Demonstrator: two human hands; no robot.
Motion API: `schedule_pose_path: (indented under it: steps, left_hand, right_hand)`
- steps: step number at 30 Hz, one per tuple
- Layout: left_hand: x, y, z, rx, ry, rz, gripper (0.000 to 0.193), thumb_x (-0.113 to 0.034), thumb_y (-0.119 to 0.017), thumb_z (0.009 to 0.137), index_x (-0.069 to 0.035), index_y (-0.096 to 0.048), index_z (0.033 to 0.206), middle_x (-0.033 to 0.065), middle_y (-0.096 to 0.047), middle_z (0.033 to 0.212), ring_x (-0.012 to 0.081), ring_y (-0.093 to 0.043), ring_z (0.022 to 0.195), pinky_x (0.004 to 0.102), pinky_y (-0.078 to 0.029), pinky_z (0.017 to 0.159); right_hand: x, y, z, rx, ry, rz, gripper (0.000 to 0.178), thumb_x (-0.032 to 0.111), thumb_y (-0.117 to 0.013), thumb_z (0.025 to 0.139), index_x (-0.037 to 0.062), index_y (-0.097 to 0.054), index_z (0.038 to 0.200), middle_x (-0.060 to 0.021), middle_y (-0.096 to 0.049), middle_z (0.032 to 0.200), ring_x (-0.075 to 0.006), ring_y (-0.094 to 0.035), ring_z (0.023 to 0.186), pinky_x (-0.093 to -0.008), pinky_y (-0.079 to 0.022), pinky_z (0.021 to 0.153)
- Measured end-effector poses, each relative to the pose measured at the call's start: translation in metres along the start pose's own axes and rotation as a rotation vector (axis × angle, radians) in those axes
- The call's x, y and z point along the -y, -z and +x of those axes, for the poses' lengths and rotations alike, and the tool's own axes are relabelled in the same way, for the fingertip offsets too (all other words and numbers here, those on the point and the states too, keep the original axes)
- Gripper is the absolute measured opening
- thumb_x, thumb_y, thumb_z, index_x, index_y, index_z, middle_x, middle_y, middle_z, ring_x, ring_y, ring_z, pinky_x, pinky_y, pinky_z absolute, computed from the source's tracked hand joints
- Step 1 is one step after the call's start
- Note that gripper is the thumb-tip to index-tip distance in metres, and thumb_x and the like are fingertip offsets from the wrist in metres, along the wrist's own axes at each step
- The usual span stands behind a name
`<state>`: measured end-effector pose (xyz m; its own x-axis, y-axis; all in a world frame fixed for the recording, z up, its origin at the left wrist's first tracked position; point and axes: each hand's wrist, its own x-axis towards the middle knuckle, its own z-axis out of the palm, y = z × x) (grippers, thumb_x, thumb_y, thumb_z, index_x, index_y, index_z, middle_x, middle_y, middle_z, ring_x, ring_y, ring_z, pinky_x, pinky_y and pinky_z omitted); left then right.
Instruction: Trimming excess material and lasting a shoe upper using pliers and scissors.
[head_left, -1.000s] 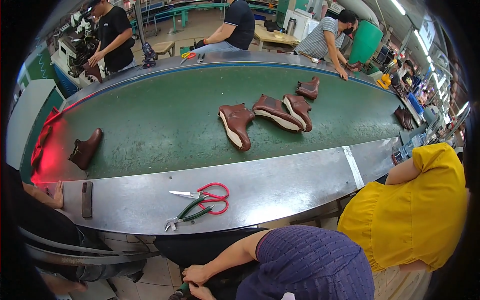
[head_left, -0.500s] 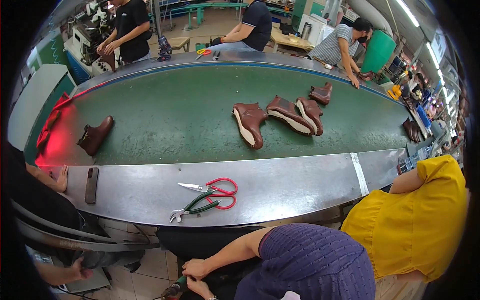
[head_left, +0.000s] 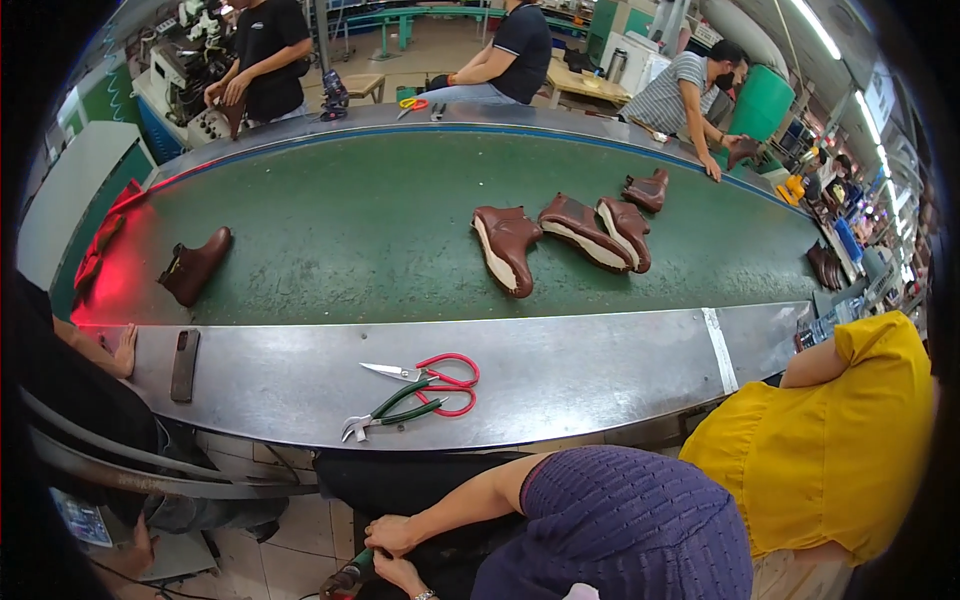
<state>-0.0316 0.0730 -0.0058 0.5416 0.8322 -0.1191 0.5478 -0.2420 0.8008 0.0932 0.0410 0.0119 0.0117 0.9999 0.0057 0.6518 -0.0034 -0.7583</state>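
My right hand (head_left: 390, 537) is low in the view over my dark lap, its fingers curled down, with my bare forearm reaching across from a purple sleeve. Just below it, close to the right hand, is my left hand (head_left: 398, 572), closed, a band on its wrist. A green handle-like piece (head_left: 362, 560) with a darker end meets the fingertips of my hands; what exactly I grip is hidden. On the metal ledge (head_left: 580, 380) in front lie red-handled scissors (head_left: 446, 370) and green-handled pliers (head_left: 397, 405), overlapping.
Beyond the ledge a green surface (head_left: 350, 220) carries several brown boots (head_left: 505, 250); another boot (head_left: 195, 265) lies left near red light. A phone (head_left: 184, 365) rests on the ledge. Co-workers are beside me, one in yellow (head_left: 820, 440). Others work across the table.
My hands stay nearly where they were. The view shifts slightly. Across the table at right, a co-worker has raised a brown boot. At lower left, another person's hand has moved left and down.
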Motion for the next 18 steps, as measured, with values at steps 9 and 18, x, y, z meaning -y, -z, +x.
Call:
schedule_pose_path:
  steps: [9, 18]
  left_hand:
    - [-0.002, -0.009, 0.007, 0.06, -0.066, 0.006, 0.028, -0.007, -0.054, 0.083, 0.011, -0.061, 0.104, 0.0246, -0.067, 0.095, 0.0332, -0.065, 0.084, 0.0376, -0.048, 0.077]
    - [0.005, -0.009, 0.012, 0.049, -0.083, 0.009, 0.027, -0.006, -0.054, 0.083, 0.011, -0.061, 0.103, 0.0244, -0.067, 0.095, 0.0331, -0.065, 0.084, 0.0374, -0.048, 0.077]
  right_hand:
    - [-0.004, -0.008, 0.004, -0.018, -0.009, 0.019, 0.028, 0.019, -0.073, 0.061, 0.0043, -0.065, 0.083, -0.0174, -0.064, 0.085, -0.0372, -0.062, 0.087, -0.0463, -0.049, 0.075]
    - [0.001, -0.002, 0.008, 0.061, 0.048, -0.032, 0.027, 0.019, -0.067, 0.066, -0.0004, -0.063, 0.084, -0.0209, -0.06, 0.087, -0.0374, -0.062, 0.081, -0.0456, -0.05, 0.069]
